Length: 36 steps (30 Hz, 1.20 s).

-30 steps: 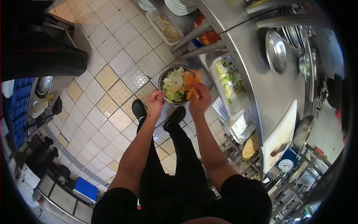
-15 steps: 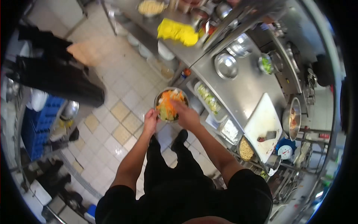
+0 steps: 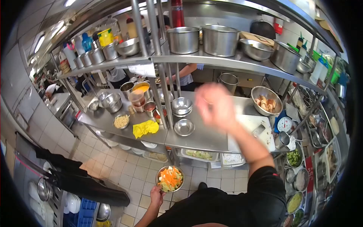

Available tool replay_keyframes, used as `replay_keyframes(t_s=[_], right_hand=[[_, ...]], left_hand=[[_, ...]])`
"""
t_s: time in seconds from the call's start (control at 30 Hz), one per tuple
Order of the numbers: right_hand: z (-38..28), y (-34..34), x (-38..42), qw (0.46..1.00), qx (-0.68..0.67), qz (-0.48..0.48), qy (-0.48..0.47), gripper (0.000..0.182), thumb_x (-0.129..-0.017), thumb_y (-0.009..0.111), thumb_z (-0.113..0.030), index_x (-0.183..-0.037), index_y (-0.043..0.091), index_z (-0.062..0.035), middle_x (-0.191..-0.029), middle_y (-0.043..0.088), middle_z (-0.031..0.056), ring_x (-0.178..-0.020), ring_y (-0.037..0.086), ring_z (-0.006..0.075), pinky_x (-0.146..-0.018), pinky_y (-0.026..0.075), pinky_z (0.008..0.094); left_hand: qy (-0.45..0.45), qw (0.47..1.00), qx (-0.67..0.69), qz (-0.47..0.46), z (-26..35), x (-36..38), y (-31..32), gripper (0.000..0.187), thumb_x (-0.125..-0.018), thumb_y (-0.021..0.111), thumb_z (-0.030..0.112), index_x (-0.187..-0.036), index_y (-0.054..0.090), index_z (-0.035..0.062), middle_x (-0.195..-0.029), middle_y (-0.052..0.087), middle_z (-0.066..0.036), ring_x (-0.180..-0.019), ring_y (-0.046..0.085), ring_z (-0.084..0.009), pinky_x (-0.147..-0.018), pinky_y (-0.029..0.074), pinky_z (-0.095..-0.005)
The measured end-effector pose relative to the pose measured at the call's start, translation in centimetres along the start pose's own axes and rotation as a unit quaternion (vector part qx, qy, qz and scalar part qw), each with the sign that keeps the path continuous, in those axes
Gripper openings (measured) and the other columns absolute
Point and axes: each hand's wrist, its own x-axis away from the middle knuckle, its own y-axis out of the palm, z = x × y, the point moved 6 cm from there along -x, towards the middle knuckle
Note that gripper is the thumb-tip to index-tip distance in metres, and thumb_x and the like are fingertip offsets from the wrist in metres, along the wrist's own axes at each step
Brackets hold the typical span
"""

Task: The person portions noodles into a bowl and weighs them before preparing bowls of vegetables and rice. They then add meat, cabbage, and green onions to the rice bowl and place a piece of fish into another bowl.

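My left hand [image 3: 157, 195] grips the rim of a metal bowl [image 3: 181, 184] at the lower middle, held low above the tiled floor. Shredded orange and pale green vegetables [image 3: 170, 178] fill it. My right hand [image 3: 214, 106] is raised over the steel counter, blurred by motion, its fingers too smeared to read. Behind and left of it are stacked metal bowls [image 3: 182, 106], with a single metal bowl [image 3: 184, 127] nearer the counter edge. A white cutting board [image 3: 245, 126] with a cleaver [image 3: 259, 130] lies to the right, partly behind my forearm.
A steel shelf [image 3: 227, 61] with large pots [image 3: 220, 40] spans the view above the counter. A yellow cloth [image 3: 145, 129] lies at the left. A bowl of meat [image 3: 266, 101] and a scale [image 3: 284, 124] stand right. A person's arm [image 3: 187, 70] shows behind the shelf.
My right hand has left the bowl of vegetables and moved up over the counter. My left hand still holds the bowl. The view has tilted upward, showing the shelf.
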Motion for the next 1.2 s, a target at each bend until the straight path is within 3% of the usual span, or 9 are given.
replay_keyframes(t_s=[0.07, 0.2, 0.3, 0.43, 0.5, 0.53, 0.63, 1.03, 1.2], right_hand=[[5.5, -4.6, -7.6, 0.975, 0.087, 0.187, -0.081, 0.012, -0.082, 0.06, -0.012, -0.091, 0.062, -0.0046, -0.081, 0.061, 0.0135, -0.075, 0.06, 0.0327, -0.07, 0.049, 0.0419], [22.7, -2.6, -21.0, 0.971, 0.128, -0.122, 0.158, 0.037, -0.082, 0.062, -0.027, -0.11, 0.062, -0.0023, -0.106, 0.066, 0.0127, -0.091, 0.064, 0.0279, -0.081, 0.05, 0.0381], [32.9, 5.6, -20.7, 0.822, 0.099, -0.487, 0.278, 0.052, -0.077, 0.066, -0.033, -0.119, 0.06, -0.0038, -0.113, 0.064, 0.0111, -0.102, 0.058, 0.022, -0.087, 0.047, 0.0394], [31.9, 8.5, -20.2, 0.763, -0.006, -0.624, 0.169, 0.056, -0.08, 0.062, -0.033, -0.129, 0.053, -0.0066, -0.119, 0.06, 0.0115, -0.106, 0.054, 0.0184, -0.09, 0.046, 0.0395], [30.7, 8.6, -20.8, 0.773, 0.106, -0.613, 0.127, 0.057, -0.081, 0.061, -0.029, -0.132, 0.05, -0.0061, -0.121, 0.061, 0.0135, -0.106, 0.057, 0.0216, -0.09, 0.046, 0.039], [32.6, 9.1, -21.7, 0.842, 0.199, -0.492, 0.096, 0.052, -0.08, 0.061, -0.025, -0.128, 0.053, -0.0047, -0.119, 0.062, 0.0168, -0.103, 0.061, 0.0276, -0.087, 0.047, 0.039], [33.4, 9.6, -21.6, 0.792, 0.198, -0.575, 0.055, 0.046, -0.077, 0.062, -0.027, -0.116, 0.063, -0.0028, -0.118, 0.062, 0.0189, -0.101, 0.062, 0.0326, -0.083, 0.048, 0.0441], [31.8, 6.9, -21.4, 0.815, 0.205, -0.515, 0.167, 0.041, -0.075, 0.062, -0.029, -0.101, 0.067, 0.0026, -0.094, 0.068, 0.0205, -0.086, 0.066, 0.0265, -0.076, 0.048, 0.0402], [32.1, 5.6, -22.2, 0.885, 0.227, -0.393, 0.104, 0.034, -0.077, 0.061, -0.03, -0.084, 0.067, 0.0022, -0.072, 0.066, 0.0176, -0.065, 0.059, 0.0223, -0.063, 0.045, 0.0415]], left_hand=[[-0.001, 1.0, -0.002, -0.004, 0.1, -0.1, 0.8, 0.014, -0.088, 0.056, 0.012, -0.077, 0.048, 0.0086, -0.077, 0.059, -0.005, -0.067, 0.063, -0.0164, -0.057, 0.056, -0.0299], [-0.004, 0.999, -0.045, 0.023, 0.8, -0.9, 4.1, 0.012, -0.088, 0.057, 0.014, -0.079, 0.051, 0.0082, -0.075, 0.059, -0.004, -0.066, 0.061, -0.0142, -0.056, 0.056, -0.0288], [0.01, 0.998, -0.061, 0.029, 0.9, -2.9, 6.5, 0.011, -0.088, 0.059, 0.016, -0.08, 0.054, 0.009, -0.074, 0.058, -0.002, -0.064, 0.06, -0.0123, -0.055, 0.055, -0.0272], [0.006, 0.999, -0.051, 0.019, 0.3, -5.6, 9.4, 0.012, -0.087, 0.06, 0.018, -0.079, 0.056, 0.0106, -0.072, 0.058, 0.0, -0.062, 0.058, -0.0105, -0.054, 0.053, -0.0254], [-0.002, 0.998, -0.055, 0.01, 0.4, -6.2, 10.4, 0.012, -0.087, 0.061, 0.019, -0.079, 0.056, 0.0107, -0.072, 0.058, 0.0, -0.062, 0.057, -0.0102, -0.053, 0.053, -0.0251], [-0.008, 0.998, -0.063, 0.007, 0.6, -6.6, 11.1, 0.012, -0.087, 0.061, 0.019, -0.079, 0.057, 0.0106, -0.072, 0.058, 0.0, -0.062, 0.057, -0.0101, -0.053, 0.052, -0.0252], [-0.016, 0.997, -0.08, -0.015, 0.1, -9.0, 11.9, 0.011, -0.087, 0.06, 0.021, -0.082, 0.059, 0.0112, -0.073, 0.059, 0.0, -0.062, 0.057, -0.0096, -0.053, 0.051, -0.0253], [0.009, 0.989, -0.115, -0.097, 8.8, -15.4, 14.5, 0.012, -0.086, 0.06, 0.023, -0.079, 0.059, 0.0134, -0.071, 0.057, 0.003, -0.063, 0.056, -0.0083, -0.051, 0.049, -0.025], [0.007, 0.989, -0.116, -0.089, 9.6, -16.9, 12.7, 0.01, -0.086, 0.06, 0.021, -0.081, 0.059, 0.013, -0.073, 0.059, 0.002, -0.065, 0.058, -0.0092, -0.051, 0.05, -0.0252]])
